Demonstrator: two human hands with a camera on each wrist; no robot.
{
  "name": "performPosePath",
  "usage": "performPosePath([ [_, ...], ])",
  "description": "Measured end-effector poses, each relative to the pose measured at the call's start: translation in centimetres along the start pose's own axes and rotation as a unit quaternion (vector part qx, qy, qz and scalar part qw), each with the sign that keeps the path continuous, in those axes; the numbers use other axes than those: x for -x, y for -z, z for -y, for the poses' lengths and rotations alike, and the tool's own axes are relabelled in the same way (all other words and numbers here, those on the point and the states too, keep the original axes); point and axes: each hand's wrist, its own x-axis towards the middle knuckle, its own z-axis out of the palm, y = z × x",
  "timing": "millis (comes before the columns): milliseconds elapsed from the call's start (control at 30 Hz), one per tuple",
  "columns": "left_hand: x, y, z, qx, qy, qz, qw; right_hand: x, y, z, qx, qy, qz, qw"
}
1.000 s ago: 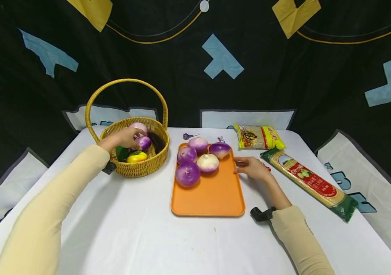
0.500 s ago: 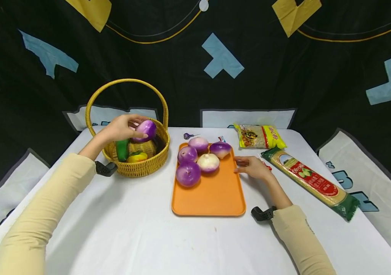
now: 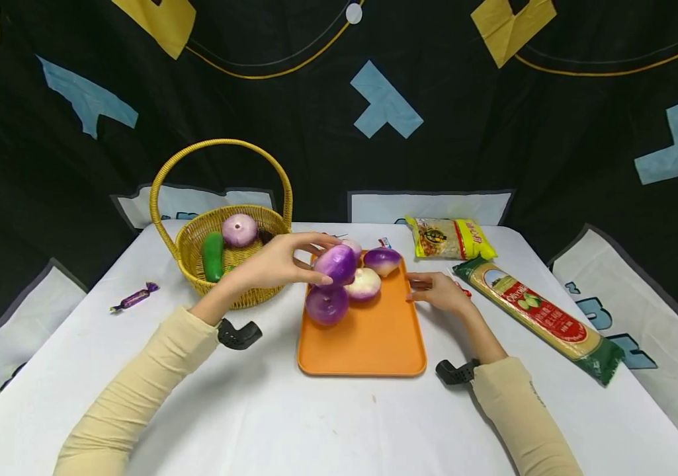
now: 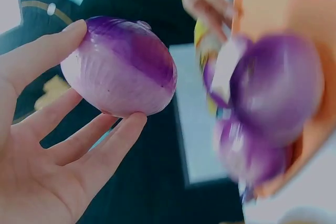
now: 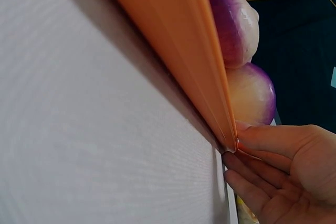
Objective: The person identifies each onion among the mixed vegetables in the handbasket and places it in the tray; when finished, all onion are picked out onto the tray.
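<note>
My left hand (image 3: pixel 282 261) holds a purple onion (image 3: pixel 337 266) above the left side of an orange tray (image 3: pixel 368 344). In the left wrist view, thumb and fingertips grip this onion (image 4: pixel 123 69) from opposite sides. Beneath and beside it on the tray lie several more onions, among them a purple one (image 3: pixel 327 305), a whitish one (image 3: pixel 364 284) and a two-toned one (image 3: pixel 382 260); the held onion partly hides some. At the tray's right rim, my right hand (image 3: pixel 442 292) pinches the edge, thumb on top and fingers lower, as the right wrist view shows.
Left of the tray stands a wicker basket (image 3: pixel 262 296) with a tall handle, holding an onion (image 3: pixel 239 230) and a cucumber (image 3: pixel 212 256). A purple wrapped candy (image 3: pixel 135 299) lies farther left. Right are a yellow food bag (image 3: pixel 452 238) and a long pasta pack (image 3: pixel 538 314).
My left hand took the purple onion out of the basket, lifted it and carried it right, over the tray. The candy at left came into sight. My right hand stayed at the rim.
</note>
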Motion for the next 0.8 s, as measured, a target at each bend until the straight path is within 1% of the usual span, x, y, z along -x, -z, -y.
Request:
performPosePath([
  [100, -1.3, -2.5, 0.0, -0.003, -0.028, 0.027, 0.9992, 0.1, 0.0, -0.1, -0.002, 0.0, -0.002, 1.0],
  [200, -2.4, -4.8, 0.5, 0.005, -0.052, 0.062, 0.9967, 0.1, 0.0, -0.2, 0.0, 0.007, -0.004, 1.0],
  [300, -3.1, -6.6, 1.2, 0.013, -0.069, 0.102, 0.9923, 0.0, 0.0, -0.1, -0.002, 0.007, -0.003, 1.0],
  [367, -3.4, -7.5, 1.5, -0.005, -0.079, 0.117, 0.99, 0.0, 0.0, 0.0, 0.005, 0.003, -0.006, 1.0],
  [400, -3.5, -7.8, 1.5, -0.019, -0.082, 0.121, 0.9891, 0.0, 0.0, 0.0, 0.005, 0.001, -0.006, 1.0],
  [500, -3.8, -8.5, 1.6, -0.076, -0.094, 0.115, 0.9861, 0.0, 0.1, 0.1, 0.015, 0.0, -0.009, 1.0],
  [567, -4.0, -8.9, 1.6, -0.111, -0.099, 0.112, 0.9825, 0.0, 0.1, 0.0, 0.015, -0.001, -0.009, 1.0],
  [633, -4.1, -9.2, 1.6, -0.136, -0.098, 0.116, 0.979, 0.0, 0.1, -0.2, 0.019, 0.0, -0.007, 1.0],
  [700, -4.1, -9.5, 1.6, -0.149, -0.092, 0.124, 0.9767, 0.0, 0.1, -0.3, 0.015, 0.0, -0.005, 1.0],
  [800, -3.8, -9.5, 1.7, -0.153, -0.083, 0.13, 0.9761, 0.1, 0.0, -0.3, 0.01, 0.011, -0.004, 1.0],
])
